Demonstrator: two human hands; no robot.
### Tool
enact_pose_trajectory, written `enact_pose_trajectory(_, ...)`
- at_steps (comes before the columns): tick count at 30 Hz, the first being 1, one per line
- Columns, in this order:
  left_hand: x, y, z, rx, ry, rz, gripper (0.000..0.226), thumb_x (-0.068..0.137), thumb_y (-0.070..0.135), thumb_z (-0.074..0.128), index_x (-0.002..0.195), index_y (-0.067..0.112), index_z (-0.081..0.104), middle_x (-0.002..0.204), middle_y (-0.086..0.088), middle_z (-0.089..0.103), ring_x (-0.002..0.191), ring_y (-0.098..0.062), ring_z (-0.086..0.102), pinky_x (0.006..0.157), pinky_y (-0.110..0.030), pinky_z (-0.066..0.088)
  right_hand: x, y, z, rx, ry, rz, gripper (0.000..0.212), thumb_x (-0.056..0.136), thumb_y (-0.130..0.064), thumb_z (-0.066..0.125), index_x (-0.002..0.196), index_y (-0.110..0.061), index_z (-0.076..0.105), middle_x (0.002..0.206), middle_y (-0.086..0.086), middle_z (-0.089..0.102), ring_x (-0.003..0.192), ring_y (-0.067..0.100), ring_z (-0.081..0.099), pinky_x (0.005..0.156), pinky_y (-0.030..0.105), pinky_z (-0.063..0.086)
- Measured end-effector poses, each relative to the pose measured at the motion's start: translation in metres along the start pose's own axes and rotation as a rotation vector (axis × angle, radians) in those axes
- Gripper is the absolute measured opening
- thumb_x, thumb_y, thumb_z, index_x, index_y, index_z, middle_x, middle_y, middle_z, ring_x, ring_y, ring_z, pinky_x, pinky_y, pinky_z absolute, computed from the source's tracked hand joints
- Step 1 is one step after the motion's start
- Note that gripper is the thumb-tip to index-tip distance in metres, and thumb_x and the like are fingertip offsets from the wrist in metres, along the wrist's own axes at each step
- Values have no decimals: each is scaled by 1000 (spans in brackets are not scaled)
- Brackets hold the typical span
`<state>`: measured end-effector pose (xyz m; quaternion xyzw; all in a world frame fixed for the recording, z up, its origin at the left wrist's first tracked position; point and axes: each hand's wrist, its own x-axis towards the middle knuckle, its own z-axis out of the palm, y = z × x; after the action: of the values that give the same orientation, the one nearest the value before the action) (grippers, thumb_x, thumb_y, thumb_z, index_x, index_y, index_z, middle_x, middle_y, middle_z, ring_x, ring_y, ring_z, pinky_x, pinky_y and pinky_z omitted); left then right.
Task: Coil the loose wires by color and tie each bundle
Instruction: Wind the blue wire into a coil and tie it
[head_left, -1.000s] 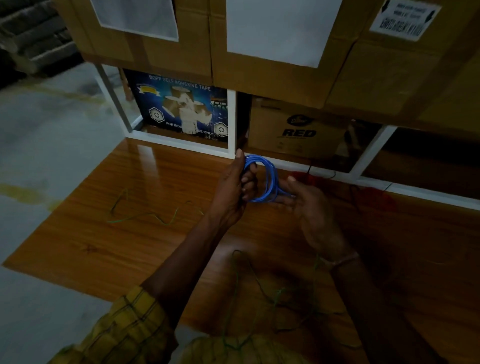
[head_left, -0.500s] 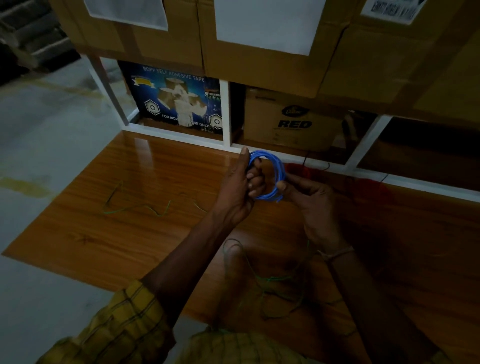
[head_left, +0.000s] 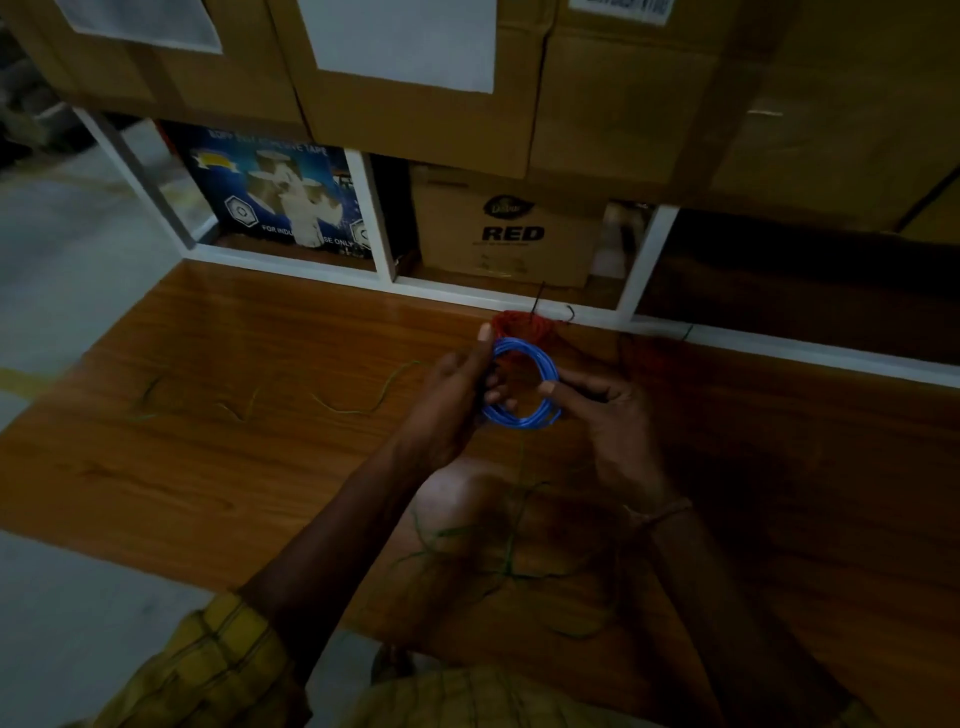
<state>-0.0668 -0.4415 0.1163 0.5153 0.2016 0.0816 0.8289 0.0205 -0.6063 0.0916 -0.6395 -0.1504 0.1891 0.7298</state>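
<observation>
The blue wire coil (head_left: 523, 382) turned from edge-on to an open ring facing the camera; the right hand (head_left: 610, 415) shifted its thumb onto the coil's right side; the red wire bundle (head_left: 522, 326) emerged behind the coil.

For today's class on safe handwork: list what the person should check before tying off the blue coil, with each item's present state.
1. Blue coil wound into a neat ring: ok.
2. Left hand gripping it: ok.
3. Right hand pinching its rim: ok.
4. Free end for tying located: cannot tell.
5. Green wires coiled: not ok, loose on the wooden board.
6. Red wire pile tied: cannot tell.
</observation>
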Motion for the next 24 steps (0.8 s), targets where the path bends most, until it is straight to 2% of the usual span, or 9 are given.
enact_pose_trajectory(3,4,-15,21,147,93,120,42,111,35,50,126,-3,60,67,9,49,61,-7,50,62,-27,49,0,-1,-14,0,-1,1,29,86,-4,78,115,-5,76,102,2,80,99,16,76,81,22,57)
enact_pose_trajectory(9,10,-36,56,122,246,260,26,114,27,45,94,18,59,59,12,39,50,-5,35,47,-22,33,-7,4,-33,-131,48,-88,34,88,-12,79,122,-7,74,112,0,78,105,10,74,90,26,59)
enact_pose_trajectory(12,11,-47,64,151,290,311,28,114,26,46,92,12,56,59,9,36,49,-6,32,47,-23,30,-12,12,-41,-237,54,-160,36,90,-18,77,125,-9,72,113,-6,76,106,2,71,88,18,56)
enact_pose_trajectory(14,11,-54,66,218,321,338,30,114,27,48,99,3,58,61,6,36,51,-9,32,47,-26,30,-14,15,-47,-331,48,-219,29,94,-24,74,119,-9,76,104,-7,75,99,3,71,81,21,58)
enact_pose_trajectory(16,11,-60,64,360,328,398,31,114,26,49,104,1,64,62,10,45,53,-10,40,49,-28,36,-11,18,-57,-422,2,-258,30,100,-34,67,94,-6,79,83,4,71,81,18,69,70,41,57)
enact_pose_trajectory(18,11,-59,62,533,301,443,27,113,25,50,109,7,70,69,16,59,61,-2,53,58,-22,42,-1,19,-71,-483,-26,-223,50,102,-43,61,76,-1,70,70,13,62,69,28,61,63,46,50)
enact_pose_trajectory(19,12,-58,60,598,279,449,26,113,24,51,111,8,71,74,19,64,68,0,59,63,-20,45,7,19,-80,-509,-30,-182,55,101,-47,59,71,-2,66,66,12,59,64,28,58,61,45,46)
enact_pose_trajectory(21,16,-58,55,703,249,451,25,113,24,51,112,11,72,89,12,72,85,-7,68,70,-32,52,25,19,-99,-562,-27,-81,56,99,-54,58,72,-6,64,64,7,60,61,23,57,59,40,43)
enact_pose_trajectory(24,22,-61,49,764,254,450,25,113,26,51,112,13,72,98,-3,75,95,-18,71,81,-47,55,68,34,-127,-679,-34,21,20,101,-34,61,88,-20,67,82,-8,63,83,12,63,70,22,46)
